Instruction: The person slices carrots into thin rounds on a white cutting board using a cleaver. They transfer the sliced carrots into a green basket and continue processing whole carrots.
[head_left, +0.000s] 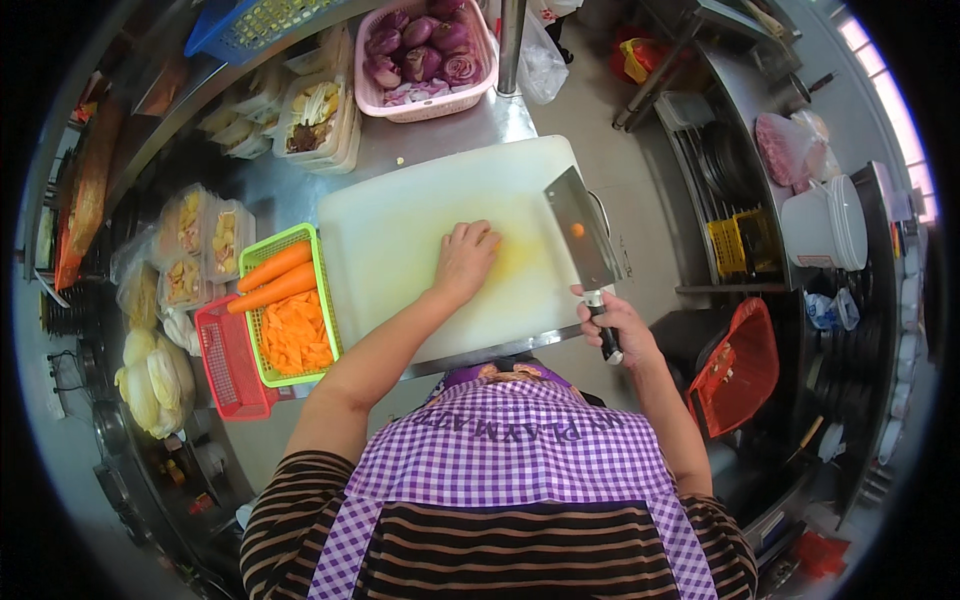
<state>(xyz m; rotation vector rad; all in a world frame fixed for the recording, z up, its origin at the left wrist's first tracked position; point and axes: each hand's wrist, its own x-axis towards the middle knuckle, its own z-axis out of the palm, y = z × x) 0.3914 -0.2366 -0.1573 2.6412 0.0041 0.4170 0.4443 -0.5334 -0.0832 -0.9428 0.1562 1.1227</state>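
Observation:
My left hand (466, 259) rests with bent fingers on a white cutting board (390, 225), beside a yellow-orange stain. In my right hand (619, 326) is the black handle of a cleaver (589, 240), its broad blade over the board's right edge. A small round piece of carrot (577, 230) clings to the blade. Left of the board stands a green plastic basket (328, 300), with sliced carrot (295, 334) in it and two peeled whole carrots (279, 280) lying across its upper part. Whether my left fingertips cover anything small cannot be told.
A pink basket (424, 112) of purple onions stands beyond the board. A red basket (232, 375), clear food tubs (184, 225) and napa cabbage (156, 382) are at the left. A metal post (511, 49) rises near the table's far corner. A red-lined bin (742, 367) stands at the right.

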